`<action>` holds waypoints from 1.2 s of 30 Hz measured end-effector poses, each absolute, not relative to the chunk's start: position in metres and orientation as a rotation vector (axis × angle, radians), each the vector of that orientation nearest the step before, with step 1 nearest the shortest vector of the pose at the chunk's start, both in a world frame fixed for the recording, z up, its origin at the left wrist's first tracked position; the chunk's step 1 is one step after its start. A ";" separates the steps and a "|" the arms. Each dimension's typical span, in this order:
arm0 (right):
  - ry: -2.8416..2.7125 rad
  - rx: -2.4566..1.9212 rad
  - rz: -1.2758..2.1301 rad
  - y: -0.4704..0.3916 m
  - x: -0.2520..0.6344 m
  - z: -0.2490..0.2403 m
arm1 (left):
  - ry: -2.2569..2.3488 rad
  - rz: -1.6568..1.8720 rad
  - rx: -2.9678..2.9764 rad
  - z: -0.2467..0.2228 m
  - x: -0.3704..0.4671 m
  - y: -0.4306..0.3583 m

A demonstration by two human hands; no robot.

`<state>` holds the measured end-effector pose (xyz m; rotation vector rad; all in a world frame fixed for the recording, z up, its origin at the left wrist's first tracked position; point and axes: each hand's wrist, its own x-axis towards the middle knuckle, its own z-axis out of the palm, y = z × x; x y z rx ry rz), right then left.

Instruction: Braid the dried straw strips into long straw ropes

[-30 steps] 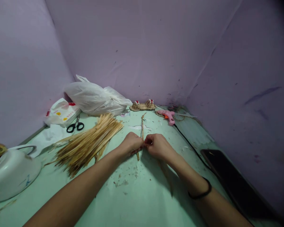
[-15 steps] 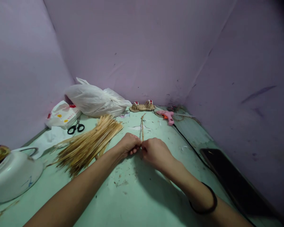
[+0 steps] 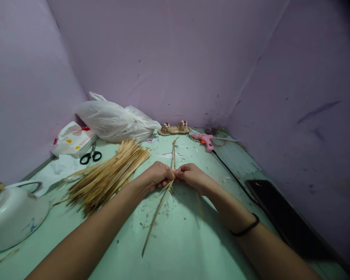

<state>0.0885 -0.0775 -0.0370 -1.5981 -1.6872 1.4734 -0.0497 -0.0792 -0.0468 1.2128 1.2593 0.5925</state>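
A thin straw braid (image 3: 174,152) runs from a knotted far end on the green table toward me. At its near end my left hand (image 3: 161,174) pinches the strands from the left. My right hand (image 3: 191,177) pinches them from the right, its fingertips almost against those of the left. One loose straw strand (image 3: 154,221) hangs toward me from between the hands. Another strand shows faintly under my right wrist. To the left of my left hand lies a bundle of dry straw strips (image 3: 107,177). The exact crossing of the strands is hidden by my fingers.
Black-handled scissors (image 3: 91,156), a tissue pack (image 3: 74,140) and a white plastic bag (image 3: 116,120) sit at the back left. A pink glue gun (image 3: 206,142) trails its cord past a dark phone-like slab (image 3: 286,217). A white pot (image 3: 17,217) stands left; a woven ornament (image 3: 174,129) lies behind.
A loose strand now extends toward me below my hands. My right hand has turned from a fist-like grip to a fingertip pinch. The view has shifted slightly.
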 end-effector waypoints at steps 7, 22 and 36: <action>-1.666 -1.573 1.469 -0.071 0.091 -0.047 | 1.404 0.388 1.386 -0.027 -0.050 -0.083; -1.570 -1.516 1.542 -0.073 0.089 -0.049 | 1.412 0.206 1.651 0.006 -0.102 -0.072; -1.555 -1.598 1.561 -0.075 0.088 -0.042 | 2.183 0.126 2.099 0.003 -0.113 -0.068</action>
